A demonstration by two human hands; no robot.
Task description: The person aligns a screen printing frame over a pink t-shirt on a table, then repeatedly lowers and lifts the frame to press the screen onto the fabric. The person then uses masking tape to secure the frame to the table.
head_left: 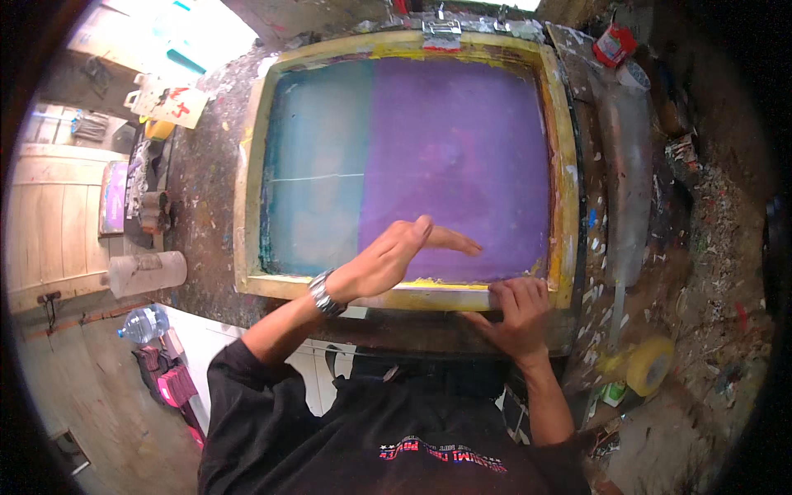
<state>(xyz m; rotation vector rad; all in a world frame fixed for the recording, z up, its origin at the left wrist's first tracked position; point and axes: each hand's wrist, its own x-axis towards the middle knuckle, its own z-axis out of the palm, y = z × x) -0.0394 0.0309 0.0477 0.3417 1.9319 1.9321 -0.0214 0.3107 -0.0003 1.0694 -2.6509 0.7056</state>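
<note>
In front of me lies a wooden screen printing frame (569, 181) with yellow-stained edges. Its mesh (454, 124) is purple over the wider right part and teal on the left, with a thin pale line across the teal. My left hand (396, 252), a metal watch (324, 294) on its wrist, hovers over the purple mesh near the front, fingers stretched out and holding nothing. Contact between it and the mesh cannot be made out. My right hand (520, 313) grips the near wooden edge close to the right corner, fingers on top and thumb below.
A metal clip (441, 31) sits at the frame's far edge. The table (202, 206) is paint-spotted. A translucent cylinder (148, 274) lies at left, above a water bottle (144, 323). At right are a yellow tape roll (650, 365) and a red container (615, 45).
</note>
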